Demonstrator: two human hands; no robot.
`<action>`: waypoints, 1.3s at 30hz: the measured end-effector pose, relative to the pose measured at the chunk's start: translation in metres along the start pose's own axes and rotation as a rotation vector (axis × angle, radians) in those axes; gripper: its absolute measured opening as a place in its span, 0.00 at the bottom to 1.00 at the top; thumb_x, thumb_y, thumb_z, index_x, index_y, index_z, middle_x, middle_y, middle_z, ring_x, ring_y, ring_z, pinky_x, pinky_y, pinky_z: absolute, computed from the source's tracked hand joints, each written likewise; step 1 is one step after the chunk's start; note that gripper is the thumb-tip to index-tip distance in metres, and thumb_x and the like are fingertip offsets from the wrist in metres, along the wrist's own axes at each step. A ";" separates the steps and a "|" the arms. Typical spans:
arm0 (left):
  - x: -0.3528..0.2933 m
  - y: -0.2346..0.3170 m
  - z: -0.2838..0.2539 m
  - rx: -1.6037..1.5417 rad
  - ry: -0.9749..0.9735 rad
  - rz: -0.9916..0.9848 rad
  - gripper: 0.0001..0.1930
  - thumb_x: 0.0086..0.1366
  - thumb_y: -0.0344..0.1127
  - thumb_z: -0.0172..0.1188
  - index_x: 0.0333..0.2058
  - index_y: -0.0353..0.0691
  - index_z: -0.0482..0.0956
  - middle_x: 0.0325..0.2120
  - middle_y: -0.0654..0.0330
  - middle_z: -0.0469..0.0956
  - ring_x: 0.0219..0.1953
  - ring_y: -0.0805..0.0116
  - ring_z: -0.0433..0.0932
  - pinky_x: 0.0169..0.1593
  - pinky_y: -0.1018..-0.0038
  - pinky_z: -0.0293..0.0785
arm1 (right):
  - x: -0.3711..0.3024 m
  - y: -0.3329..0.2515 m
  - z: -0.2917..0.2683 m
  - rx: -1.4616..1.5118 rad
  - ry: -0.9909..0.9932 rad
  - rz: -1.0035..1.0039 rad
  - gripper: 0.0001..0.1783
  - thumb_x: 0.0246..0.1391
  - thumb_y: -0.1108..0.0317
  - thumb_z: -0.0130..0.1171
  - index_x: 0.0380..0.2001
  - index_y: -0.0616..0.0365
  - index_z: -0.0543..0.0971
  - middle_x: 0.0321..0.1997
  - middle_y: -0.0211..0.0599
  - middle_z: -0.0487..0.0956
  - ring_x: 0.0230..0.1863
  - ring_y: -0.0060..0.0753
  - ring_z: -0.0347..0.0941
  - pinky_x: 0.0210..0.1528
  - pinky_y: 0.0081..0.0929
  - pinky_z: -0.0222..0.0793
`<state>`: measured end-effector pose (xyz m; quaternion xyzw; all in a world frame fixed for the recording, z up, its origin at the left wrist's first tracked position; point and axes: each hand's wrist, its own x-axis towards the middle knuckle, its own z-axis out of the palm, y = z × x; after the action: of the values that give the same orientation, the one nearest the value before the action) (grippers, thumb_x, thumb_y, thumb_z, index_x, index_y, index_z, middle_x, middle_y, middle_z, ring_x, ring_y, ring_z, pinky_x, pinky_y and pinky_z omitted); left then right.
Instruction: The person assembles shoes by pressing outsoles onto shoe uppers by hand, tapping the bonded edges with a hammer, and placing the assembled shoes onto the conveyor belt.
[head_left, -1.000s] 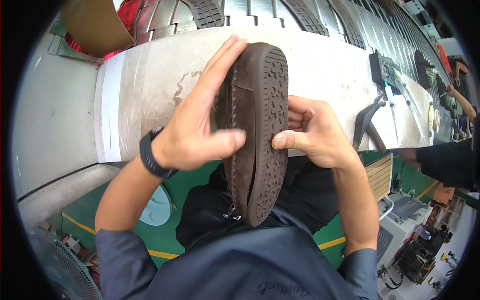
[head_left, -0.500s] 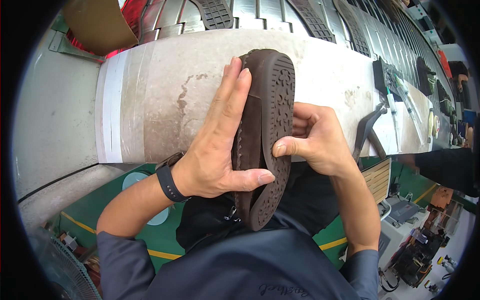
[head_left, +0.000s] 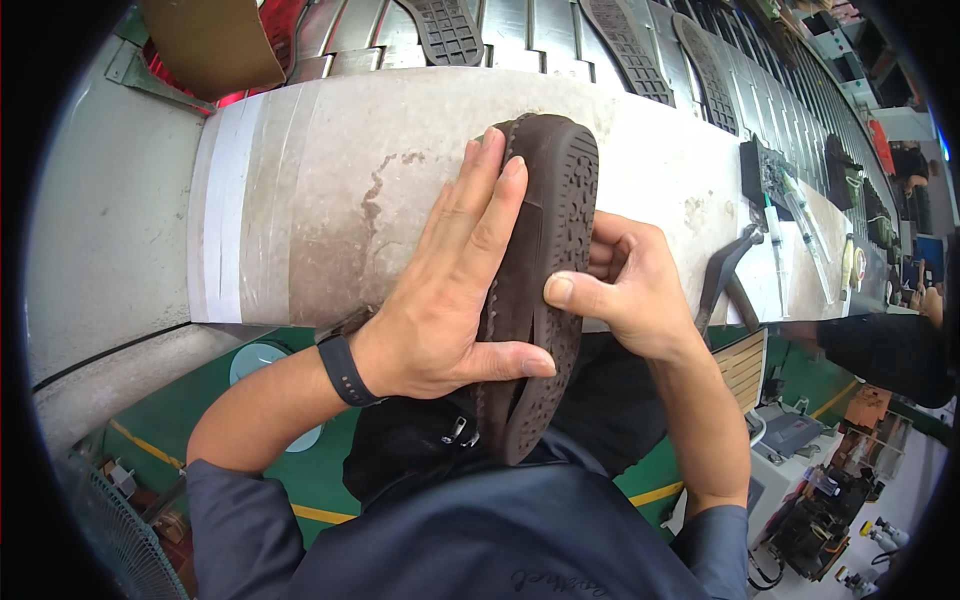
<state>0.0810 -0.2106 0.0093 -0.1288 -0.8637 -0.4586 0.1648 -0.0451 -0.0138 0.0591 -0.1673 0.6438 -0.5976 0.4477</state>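
A dark brown shoe [head_left: 521, 235] with wavy stitching along its upper is held on its side above the table's near edge, toe away from me. Its patterned sole [head_left: 580, 205] faces right. A narrow gap runs between upper and sole around the middle. My left hand [head_left: 440, 300] lies along the upper with long straight fingers, and its thumb crosses toward the sole's edge, gripping the shoe. From the right, my right hand [head_left: 640, 295] has its thumb on the sole's edge near the gap. Its other fingers curl beside the sole, partly hidden.
Right on the pale worktable [head_left: 330, 200] are a hammer-like tool [head_left: 725, 270], syringes [head_left: 775, 240] and a black block [head_left: 762, 170]. Beyond runs a metal slat conveyor [head_left: 535, 35] carrying several soles [head_left: 447, 30]. A fan [head_left: 115, 530] stands lower left. Another person's dark sleeve [head_left: 885, 355] shows at right.
The shoe has turned slightly, so less of the sole's face shows. My left fingers have shifted a little right along with it. The right thumb stays at the sole's edge.
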 end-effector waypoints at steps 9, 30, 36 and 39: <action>0.036 -0.010 -0.004 0.101 0.212 -0.043 0.57 0.64 0.70 0.66 0.75 0.29 0.56 0.75 0.28 0.54 0.78 0.32 0.55 0.78 0.49 0.53 | 0.027 -0.005 -0.004 -0.146 0.254 -0.267 0.26 0.57 0.62 0.77 0.50 0.73 0.83 0.37 0.38 0.87 0.35 0.22 0.82 0.41 0.23 0.79; 0.106 -0.026 0.006 -0.214 0.524 -0.163 0.22 0.67 0.40 0.67 0.51 0.28 0.80 0.42 0.41 0.84 0.44 0.48 0.84 0.51 0.61 0.80 | 0.016 0.012 -0.019 -0.013 0.072 -0.151 0.49 0.45 0.63 0.87 0.67 0.72 0.73 0.58 0.45 0.82 0.59 0.31 0.80 0.64 0.33 0.77; 0.105 -0.006 0.002 -0.085 0.541 -0.088 0.21 0.67 0.40 0.66 0.50 0.27 0.81 0.40 0.42 0.84 0.43 0.49 0.85 0.50 0.62 0.80 | 0.013 0.007 -0.011 -0.008 0.096 -0.147 0.44 0.49 0.67 0.83 0.65 0.74 0.73 0.57 0.45 0.83 0.56 0.31 0.81 0.61 0.32 0.79; 0.111 -0.013 0.005 -0.183 0.555 -0.159 0.20 0.67 0.40 0.66 0.50 0.27 0.81 0.39 0.42 0.85 0.43 0.50 0.85 0.49 0.63 0.80 | 0.008 0.008 0.001 -0.061 0.176 -0.211 0.42 0.51 0.68 0.80 0.65 0.75 0.73 0.56 0.45 0.83 0.54 0.31 0.81 0.61 0.30 0.78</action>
<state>-0.0264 -0.2055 0.0414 0.0551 -0.7482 -0.5635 0.3458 -0.0467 -0.0186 0.0489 -0.1945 0.6774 -0.6339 0.3186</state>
